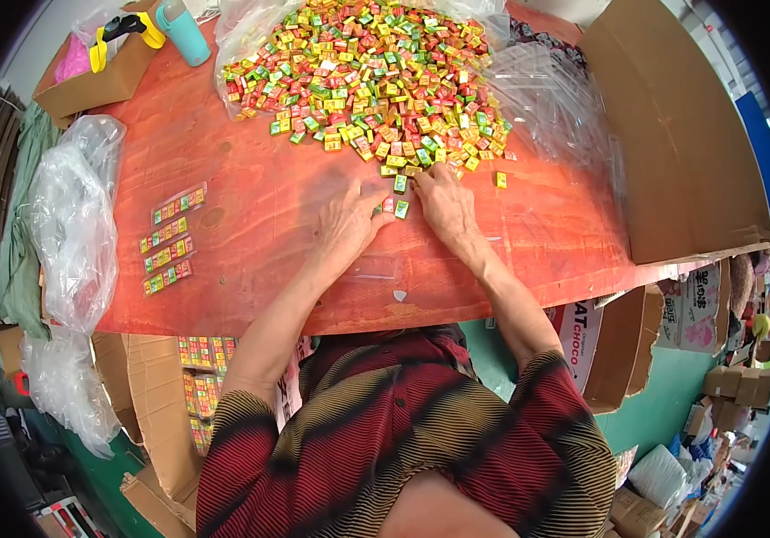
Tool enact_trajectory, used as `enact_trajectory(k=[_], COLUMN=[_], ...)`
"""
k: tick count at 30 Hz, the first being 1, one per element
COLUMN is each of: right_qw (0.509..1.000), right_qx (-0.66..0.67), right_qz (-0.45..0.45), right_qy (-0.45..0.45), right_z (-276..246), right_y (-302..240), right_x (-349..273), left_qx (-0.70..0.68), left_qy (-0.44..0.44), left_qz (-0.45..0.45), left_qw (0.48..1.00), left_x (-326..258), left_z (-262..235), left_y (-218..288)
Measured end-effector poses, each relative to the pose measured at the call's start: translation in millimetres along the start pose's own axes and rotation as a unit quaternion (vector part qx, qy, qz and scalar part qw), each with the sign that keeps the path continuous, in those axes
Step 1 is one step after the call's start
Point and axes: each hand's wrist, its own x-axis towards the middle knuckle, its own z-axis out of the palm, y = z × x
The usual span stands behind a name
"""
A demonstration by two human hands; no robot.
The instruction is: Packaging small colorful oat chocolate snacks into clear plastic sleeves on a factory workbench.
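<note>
My left hand (349, 220) rests on the red tabletop, fingers curled round a short row of small coloured boxes (389, 206). Its thumb lies along the near side of the row, and its palm hides part of it. A single green-and-white small box (400, 184) stands just beyond the row. My right hand (446, 208) is at the near edge of a big heap of small red, yellow and green boxes (376, 81). Its fingers are bent down and close together; what lies under the fingertips is hidden. A clear plastic tray (374, 267) lies nearer to me.
Several filled clear trays (168, 260) lie in a column on the left. Plastic bags (76, 215) hang at the left edge; clear trays (560, 103) are stacked beyond the heap's right. A large cardboard box (681, 134) stands right. A teal bottle (183, 34) stands far left.
</note>
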Motion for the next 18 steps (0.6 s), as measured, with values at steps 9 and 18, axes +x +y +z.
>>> enact_trajectory(k=[9, 18], right_qw=[0.997, 0.987], right_qx=[-0.08, 0.126], right_qz=[-0.02, 0.072], right_qy=[-0.004, -0.067], right_z=[4, -16], right_y=[-14, -8], right_x=[-25, -12], left_qx=[-0.001, -0.022], left_qy=[-0.01, 0.012], left_qz=[0.015, 0.045], left_qw=[1.0, 0.999], left_x=[-9, -8], left_z=[-2, 1], left_y=[-12, -18])
